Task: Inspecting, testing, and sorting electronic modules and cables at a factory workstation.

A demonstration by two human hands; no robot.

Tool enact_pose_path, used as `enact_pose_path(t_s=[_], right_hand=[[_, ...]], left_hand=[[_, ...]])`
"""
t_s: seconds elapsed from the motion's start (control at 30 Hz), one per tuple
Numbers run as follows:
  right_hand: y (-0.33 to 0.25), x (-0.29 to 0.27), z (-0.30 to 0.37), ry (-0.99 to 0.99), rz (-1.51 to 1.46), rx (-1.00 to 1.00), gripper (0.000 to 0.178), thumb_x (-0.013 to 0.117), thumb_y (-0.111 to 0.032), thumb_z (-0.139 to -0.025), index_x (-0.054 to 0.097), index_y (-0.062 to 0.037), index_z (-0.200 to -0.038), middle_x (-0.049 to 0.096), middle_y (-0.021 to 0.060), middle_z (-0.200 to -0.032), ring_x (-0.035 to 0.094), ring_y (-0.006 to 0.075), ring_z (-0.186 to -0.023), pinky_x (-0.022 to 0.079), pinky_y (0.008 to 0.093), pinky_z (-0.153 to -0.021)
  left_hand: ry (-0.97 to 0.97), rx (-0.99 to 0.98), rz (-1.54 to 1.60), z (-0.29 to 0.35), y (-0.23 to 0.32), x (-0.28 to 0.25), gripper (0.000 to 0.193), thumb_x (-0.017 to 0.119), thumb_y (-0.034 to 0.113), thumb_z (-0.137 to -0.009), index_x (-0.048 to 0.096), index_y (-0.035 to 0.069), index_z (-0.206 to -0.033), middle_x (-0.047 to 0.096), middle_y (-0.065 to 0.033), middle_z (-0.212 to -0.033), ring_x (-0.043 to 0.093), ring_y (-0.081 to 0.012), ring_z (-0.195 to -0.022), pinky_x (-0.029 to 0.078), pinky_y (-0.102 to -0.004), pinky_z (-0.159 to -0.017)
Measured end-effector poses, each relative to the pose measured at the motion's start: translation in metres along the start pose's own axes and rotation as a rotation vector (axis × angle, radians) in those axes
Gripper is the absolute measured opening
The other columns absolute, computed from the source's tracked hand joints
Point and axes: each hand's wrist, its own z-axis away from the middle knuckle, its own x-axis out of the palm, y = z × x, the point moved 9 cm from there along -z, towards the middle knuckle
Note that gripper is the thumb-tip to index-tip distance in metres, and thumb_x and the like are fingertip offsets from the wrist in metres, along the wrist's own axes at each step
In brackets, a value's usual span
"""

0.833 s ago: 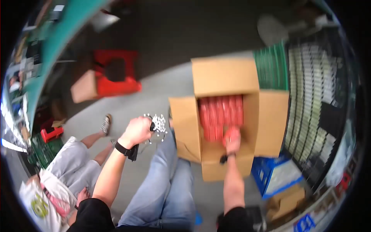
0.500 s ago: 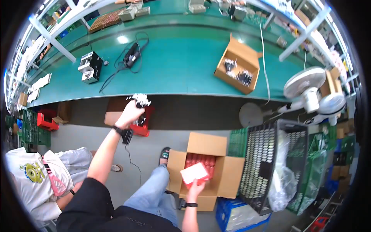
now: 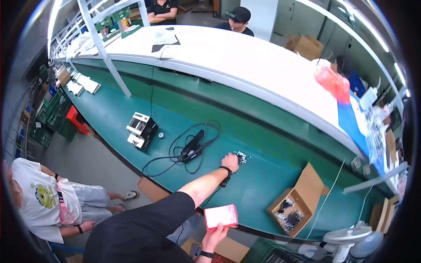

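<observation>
My left hand [image 3: 230, 162] reaches out over the green bench, its fingers closed round a bunch of small black parts with white tips [image 3: 242, 158]. The bunch is at the bench surface, and the hand hides most of it; I cannot tell the parts' exact kind. Close to the bench's front edge, my right hand [image 3: 215, 236] grips a flat red packet with a white face [image 3: 220, 217] from below. On the bench to the right, an open cardboard box [image 3: 280, 210] holds similar black and white parts.
A black cable with an adapter [image 3: 192, 151] lies coiled left of my left hand. Beyond it stands a small black and silver device [image 3: 142, 131]. A white fan [image 3: 346, 236] is at lower right. One person [image 3: 48, 197] sits at left; others are behind the white upper shelf [image 3: 210, 48].
My view has swung toward the bench's far side. My left hand has gone from in front of the bench edge to the bench top with its bunch. My right hand still holds the packet.
</observation>
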Motion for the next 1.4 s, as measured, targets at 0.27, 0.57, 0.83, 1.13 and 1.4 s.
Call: enact_pose_path(t_s=[0.27,0.57,0.83,1.13,1.4], right_hand=[[-0.069,0.035,-0.083,0.009,0.027,-0.022,0.035,0.058,-0.008,-0.1,0.05,-0.0019,-0.134,0.063,0.009,-0.122,0.064,0.0192,-0.098,0.053,0.0327,-0.084],[-0.131,0.043,-0.101,-0.17,0.297,0.027,0.037,0.059,-0.016,-0.103,0.052,-0.0027,-0.136,0.065,0.0076,-0.119,0.065,0.0183,-0.098,0.054,0.0313,-0.082],[-0.137,0.092,-0.1,-0.45,0.38,0.132,0.037,0.063,-0.017,-0.101,0.053,-0.0003,-0.133,0.065,0.0086,-0.121,0.065,0.0177,-0.101,0.054,0.0301,-0.085],[-0.217,0.202,-0.04,-0.794,1.571,-0.735,0.07,0.077,-0.022,-0.086,0.047,-0.0022,-0.146,0.042,0.018,-0.153,0.047,0.0427,-0.131,0.05,0.0451,-0.103],[-0.219,0.161,-0.055,-0.628,1.362,-0.732,0.038,0.068,-0.023,-0.091,0.058,-0.0033,-0.122,0.052,0.0138,-0.133,0.056,0.0334,-0.118,0.055,0.044,-0.094]], left_hand=[[-0.073,-0.121,-0.033,0.0,0.018,-0.022,0.084,0.081,0.04,-0.074,0.049,-0.006,-0.137,0.054,-0.0221,-0.135,0.051,-0.039,-0.13,0.031,-0.0555,-0.117],[-0.192,0.31,0.141,0.061,0.039,-0.057,0.097,0.065,0.064,-0.087,0.039,-0.006,-0.149,0.043,-0.0256,-0.151,0.043,-0.0425,-0.139,0.031,-0.0604,-0.116],[-1.083,-0.215,1.425,0.235,0.054,-0.087,0.07,0.069,0.055,-0.094,0.059,0.0,-0.135,0.069,-0.0095,-0.123,0.065,-0.0192,-0.111,0.054,-0.036,-0.095],[-0.628,-0.126,1.064,0.194,0.008,-0.041,0.043,0.073,0.036,-0.094,0.072,-0.003,-0.113,0.074,-0.0088,-0.106,0.068,-0.0147,-0.101,0.054,-0.0307,-0.085],[-0.854,0.002,0.899,0.162,0.014,-0.045,0.042,0.068,0.026,-0.098,0.062,-0.001,-0.129,0.07,-0.0087,-0.119,0.07,-0.0177,-0.1,0.055,-0.0319,-0.086]])
